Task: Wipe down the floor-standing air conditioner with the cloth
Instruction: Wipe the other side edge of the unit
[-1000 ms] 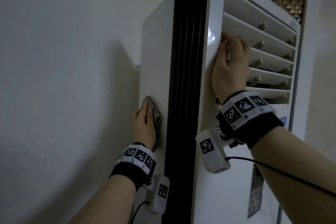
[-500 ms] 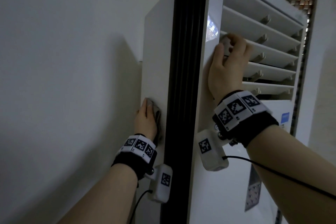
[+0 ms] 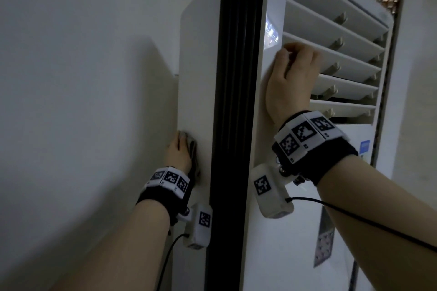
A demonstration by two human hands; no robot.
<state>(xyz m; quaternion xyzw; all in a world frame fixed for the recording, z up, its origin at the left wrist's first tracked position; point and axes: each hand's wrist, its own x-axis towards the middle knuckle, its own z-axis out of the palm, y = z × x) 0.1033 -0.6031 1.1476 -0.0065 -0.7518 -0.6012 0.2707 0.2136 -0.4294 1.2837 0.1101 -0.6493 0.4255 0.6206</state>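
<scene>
Grey cloth shows only as a crumpled edge, most of it hidden under the left hand, which presses it with straight fingers flat against the white side panel of the floor-standing air conditioner, low and near the panel's rear edge by the wall. The right hand lies on the front face with its fingers curled round the left edge of the vent opening, level with the third louvre; its fingertips are out of sight inside. A black ribbed strip runs down the corner between the two hands. The unit's top and base are cut off by the frame. Both wrists wear marker bands with cabled white modules. A blue label on the front is too small to read in the dim light.
</scene>
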